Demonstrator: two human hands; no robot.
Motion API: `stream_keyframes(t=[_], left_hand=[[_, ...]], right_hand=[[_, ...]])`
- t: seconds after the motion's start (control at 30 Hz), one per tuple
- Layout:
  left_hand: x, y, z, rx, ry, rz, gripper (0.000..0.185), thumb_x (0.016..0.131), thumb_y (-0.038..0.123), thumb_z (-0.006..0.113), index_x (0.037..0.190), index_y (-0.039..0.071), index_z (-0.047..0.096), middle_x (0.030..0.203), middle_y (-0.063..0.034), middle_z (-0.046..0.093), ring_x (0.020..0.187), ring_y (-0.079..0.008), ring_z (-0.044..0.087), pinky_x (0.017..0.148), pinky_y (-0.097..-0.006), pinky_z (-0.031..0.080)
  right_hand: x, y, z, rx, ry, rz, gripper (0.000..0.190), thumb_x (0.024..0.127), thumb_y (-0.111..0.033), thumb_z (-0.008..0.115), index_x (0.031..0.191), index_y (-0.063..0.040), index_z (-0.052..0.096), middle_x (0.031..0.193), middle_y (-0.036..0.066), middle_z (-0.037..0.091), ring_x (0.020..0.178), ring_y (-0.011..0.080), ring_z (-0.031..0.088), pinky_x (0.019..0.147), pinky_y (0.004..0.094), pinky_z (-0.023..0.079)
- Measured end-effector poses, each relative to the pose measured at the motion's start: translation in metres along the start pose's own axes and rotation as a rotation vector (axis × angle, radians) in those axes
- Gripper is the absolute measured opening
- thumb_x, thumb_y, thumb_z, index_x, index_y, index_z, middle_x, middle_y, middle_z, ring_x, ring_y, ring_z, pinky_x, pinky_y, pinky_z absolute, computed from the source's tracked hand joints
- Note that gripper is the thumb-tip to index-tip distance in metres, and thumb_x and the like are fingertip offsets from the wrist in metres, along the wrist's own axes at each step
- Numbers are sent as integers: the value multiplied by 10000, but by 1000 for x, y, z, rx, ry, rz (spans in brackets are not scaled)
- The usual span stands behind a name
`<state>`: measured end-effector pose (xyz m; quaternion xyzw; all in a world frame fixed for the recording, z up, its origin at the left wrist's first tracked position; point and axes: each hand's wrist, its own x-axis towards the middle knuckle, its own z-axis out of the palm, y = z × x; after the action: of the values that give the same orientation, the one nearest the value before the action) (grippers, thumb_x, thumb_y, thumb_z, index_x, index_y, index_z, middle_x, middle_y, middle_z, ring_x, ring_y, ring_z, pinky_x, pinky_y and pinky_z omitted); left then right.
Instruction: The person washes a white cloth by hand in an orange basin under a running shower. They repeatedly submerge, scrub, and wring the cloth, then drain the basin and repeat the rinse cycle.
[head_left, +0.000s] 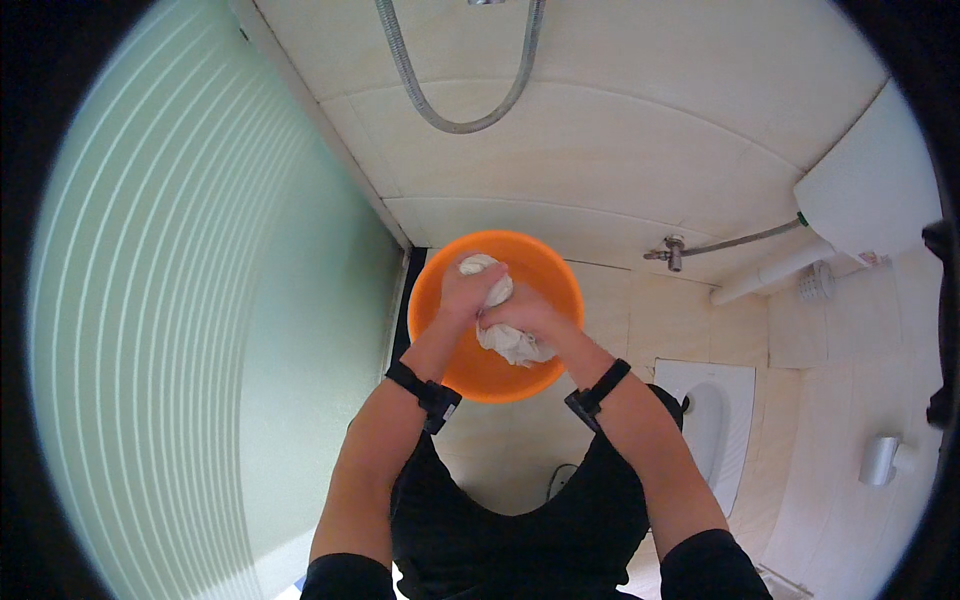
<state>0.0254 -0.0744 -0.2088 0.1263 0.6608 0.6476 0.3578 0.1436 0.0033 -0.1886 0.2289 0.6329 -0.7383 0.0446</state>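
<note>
A bunched white cloth (514, 345) is gripped between my two hands over an orange plastic basin (480, 381) on the tiled floor. My left hand (466, 289) closes around its upper end, where a twisted part shows above and beside the fingers. Just below and to the right, my right hand (525, 309) wraps the middle of the cloth and looks slightly blurred. The loose lower end hangs out under my right palm, inside the basin's rim. Whether the basin holds water is hard to tell.
A frosted, striped glass partition (300, 300) stands close on the left. A metal shower hose (465, 127) loops down the tiled wall ahead. To the right are a squat toilet (712, 427), a wall valve (674, 253), a white cistern (870, 187) and a paper holder (879, 460).
</note>
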Motion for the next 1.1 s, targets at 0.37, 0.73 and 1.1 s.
stream_keyframes(t=[0.37, 0.73, 1.1], left_hand=[[-4, 43, 3, -626, 86, 95, 451, 811, 19, 765, 1192, 11, 524, 1007, -112, 629, 855, -221, 653, 725, -376, 579], [-54, 8, -10, -111, 176, 349, 689, 842, 42, 753, 1403, 46, 352, 1267, -126, 504, 1165, -244, 547, 971, -375, 487], [-85, 19, -56, 541, -169, 879, 636, 770, 176, 846, 1298, 48, 513, 1248, -163, 511, 1163, -301, 548, 975, -388, 481]], right_hand=[[-1, 36, -3, 356, 57, 200, 623, 875, -638, 626, 1284, -168, 609, 1125, 46, 696, 1057, 231, 644, 898, 460, 513], [34, 41, 36, 1295, 430, -176, 353, 996, -425, 549, 1226, -169, 627, 1134, 30, 690, 1040, 202, 660, 894, 418, 544], [5, 20, 41, 1377, 236, -208, 377, 944, -335, 644, 1198, -59, 606, 1157, 115, 684, 1077, 287, 665, 936, 442, 554]])
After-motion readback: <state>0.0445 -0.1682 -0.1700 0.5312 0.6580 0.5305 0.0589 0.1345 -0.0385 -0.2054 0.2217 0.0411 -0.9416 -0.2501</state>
